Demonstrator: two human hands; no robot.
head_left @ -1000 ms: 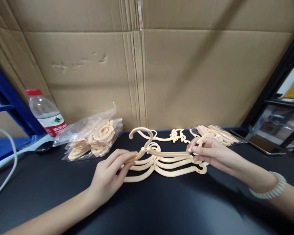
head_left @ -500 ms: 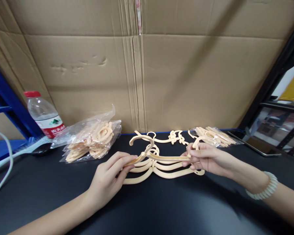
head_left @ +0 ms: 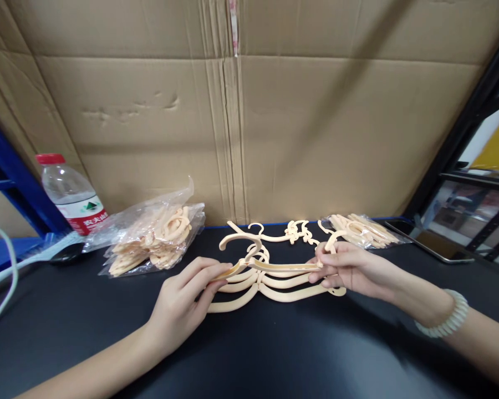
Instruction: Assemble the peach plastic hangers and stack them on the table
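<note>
A cream plastic hanger [head_left: 270, 266] is held level just above a small stack of like hangers [head_left: 274, 289] on the black table [head_left: 249, 349]. My left hand [head_left: 187, 296] pinches its left end between thumb and fingers. My right hand [head_left: 345, 269] pinches its right end, fingers closed. The hanger's hook [head_left: 239, 239] curves up towards the cardboard wall. One more hanger [head_left: 289, 233] lies behind the stack.
A clear bag of cream hangers [head_left: 153, 238] lies at the left rear, a second bag [head_left: 363, 228] at the right rear. A water bottle [head_left: 69, 194] stands by a blue frame [head_left: 12, 183]. A phone [head_left: 436, 244] rests at the right, a white cable [head_left: 8, 271] at the left.
The held hanger has come down slightly towards the stack. Both hands keep their grip on its ends, and my right hand has drawn a little to the left.
</note>
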